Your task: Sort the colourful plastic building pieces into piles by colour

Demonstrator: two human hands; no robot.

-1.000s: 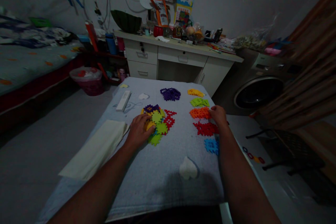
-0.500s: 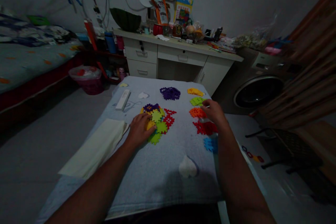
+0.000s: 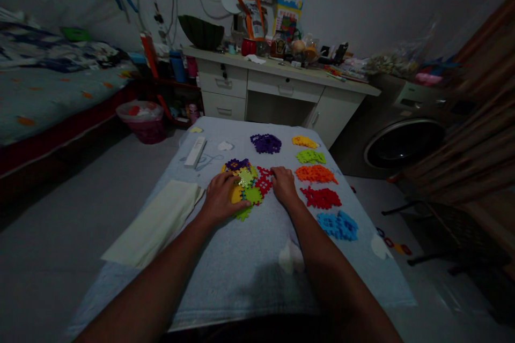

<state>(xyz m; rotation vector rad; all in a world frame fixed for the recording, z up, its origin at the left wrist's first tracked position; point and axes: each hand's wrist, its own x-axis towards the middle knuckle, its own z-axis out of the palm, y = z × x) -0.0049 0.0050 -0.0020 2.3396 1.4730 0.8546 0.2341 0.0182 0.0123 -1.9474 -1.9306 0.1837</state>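
Note:
A mixed pile of toothed plastic building tiles (image 3: 252,195), in purple, yellow, green and red, lies on the cloth-covered table. My left hand (image 3: 220,195) rests on the pile's left side, thumb and fingers apart around yellow and green tiles. At the right edge of the pile, my right hand (image 3: 284,182) has its fingers bent and closed on the edge of a red tile (image 3: 264,182). Its fingertips are small and dim here. Along the right side are sorted heaps: yellow (image 3: 304,142), green (image 3: 311,157), orange (image 3: 316,173), red (image 3: 321,198) and blue (image 3: 338,225). A purple heap (image 3: 265,143) sits farther back.
A white box (image 3: 195,152) and a folded pale cloth (image 3: 155,225) lie on the table's left. Beyond stands a cluttered desk (image 3: 284,88), with a washing machine (image 3: 402,134) to its right. A lined bin (image 3: 142,123) and a bed (image 3: 60,91) are at left.
My right hand has moved left from the orange and green heaps to the red tiles beside the mixed pile. The blue heap is now uncovered. My left hand stays on the pile.

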